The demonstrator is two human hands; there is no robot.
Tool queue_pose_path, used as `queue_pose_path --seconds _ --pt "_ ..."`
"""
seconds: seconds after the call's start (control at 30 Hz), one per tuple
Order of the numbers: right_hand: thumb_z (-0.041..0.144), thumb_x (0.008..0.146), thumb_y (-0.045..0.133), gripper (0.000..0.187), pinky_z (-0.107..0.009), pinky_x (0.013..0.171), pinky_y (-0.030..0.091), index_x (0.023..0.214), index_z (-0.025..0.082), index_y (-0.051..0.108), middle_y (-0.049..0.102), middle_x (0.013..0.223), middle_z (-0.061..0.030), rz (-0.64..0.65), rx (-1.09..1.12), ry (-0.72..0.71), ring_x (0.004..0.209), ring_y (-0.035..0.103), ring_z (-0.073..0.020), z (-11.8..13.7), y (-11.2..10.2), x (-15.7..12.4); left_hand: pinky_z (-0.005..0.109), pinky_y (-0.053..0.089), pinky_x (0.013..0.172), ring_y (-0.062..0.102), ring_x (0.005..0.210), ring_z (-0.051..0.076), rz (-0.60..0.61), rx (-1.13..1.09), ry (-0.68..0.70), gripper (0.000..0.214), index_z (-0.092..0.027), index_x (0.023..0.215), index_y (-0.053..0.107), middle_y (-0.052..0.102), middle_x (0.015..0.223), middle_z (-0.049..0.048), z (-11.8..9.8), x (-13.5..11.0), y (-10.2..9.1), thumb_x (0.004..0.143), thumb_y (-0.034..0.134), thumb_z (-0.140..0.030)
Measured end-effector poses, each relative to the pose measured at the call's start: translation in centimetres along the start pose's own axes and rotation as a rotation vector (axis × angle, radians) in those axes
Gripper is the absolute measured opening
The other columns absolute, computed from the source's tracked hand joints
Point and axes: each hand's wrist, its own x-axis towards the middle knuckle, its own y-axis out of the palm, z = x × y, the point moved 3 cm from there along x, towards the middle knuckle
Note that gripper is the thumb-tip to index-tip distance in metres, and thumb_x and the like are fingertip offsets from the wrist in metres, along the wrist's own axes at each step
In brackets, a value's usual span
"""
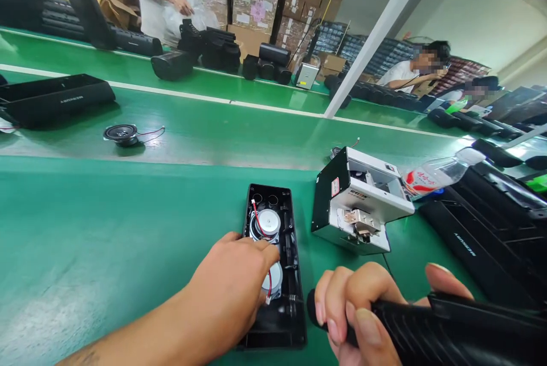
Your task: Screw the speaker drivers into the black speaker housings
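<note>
A worker's left hand (231, 286) rests on an open black speaker housing (287, 309) lying on the green counter (106, 229). Its fingers are curled close together over the lower of two round drivers (273, 279); whether they pinch anything cannot be told. The right hand (359, 309) is wrapped tight around a black tool (427, 329) just right of the housing, near a white-and-black box (363, 200) and a water bottle (436, 175).
</note>
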Motion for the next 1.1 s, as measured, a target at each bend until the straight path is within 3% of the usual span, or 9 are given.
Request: queue_pose_path --seconds 0.37,0.7,1.03,1.1 --pt "0.021 0.111 0.062 0.051 -0.028 0.051 0.047 0.153 0.04 0.041 0.052 0.075 0.0075 -0.005 0.047 -0.014 0.05 0.048 -0.0132 -1.6 0.4 0.5 0.052 0.055 0.101 0.075 0.106 0.032 -0.024 -0.011 0.02 0.028 -0.021 0.103 0.065 0.077 0.11 0.0026 -0.3 0.0 0.0 0.082 0.07 -0.003" --pt "0.023 0.109 0.069 0.045 -0.02 0.05 0.047 0.144 0.041 0.047 0.05 0.077 0.0085 0.112 0.188 0.131 0.05 0.045 -0.0082 -2.6 0.3 1.5 0.053 0.055 0.105 0.074 0.112 0.032 0.017 -0.012 0.005 0.029 -0.021 0.106 0.065 0.077 0.115 0.0023 -0.7 -0.2 -0.3 0.084 0.071 -0.003" --pt "0.026 0.113 0.061 0.042 -0.026 0.051 0.041 0.147 0.041 0.041 0.047 0.081 0.007 0.241 0.088 0.044 0.052 0.047 -0.0113 -2.5 0.4 0.6 0.055 0.057 0.102 0.075 0.107 0.034 -0.023 -0.011 0.033 0.029 -0.019 0.103 0.065 0.078 0.109 0.0051 -0.4 -0.1 -0.2 0.08 0.07 -0.002" --pt "0.028 0.112 0.062 0.036 -0.027 0.051 0.042 0.142 0.04 0.046 0.048 0.078 0.0062 0.229 0.078 0.056 0.052 0.048 -0.0127 -2.5 0.0 0.2 0.054 0.057 0.103 0.075 0.109 0.034 -0.03 0.002 0.023 0.028 -0.018 0.103 0.065 0.078 0.11 0.006 -0.5 -0.3 0.1 0.081 0.071 -0.004"
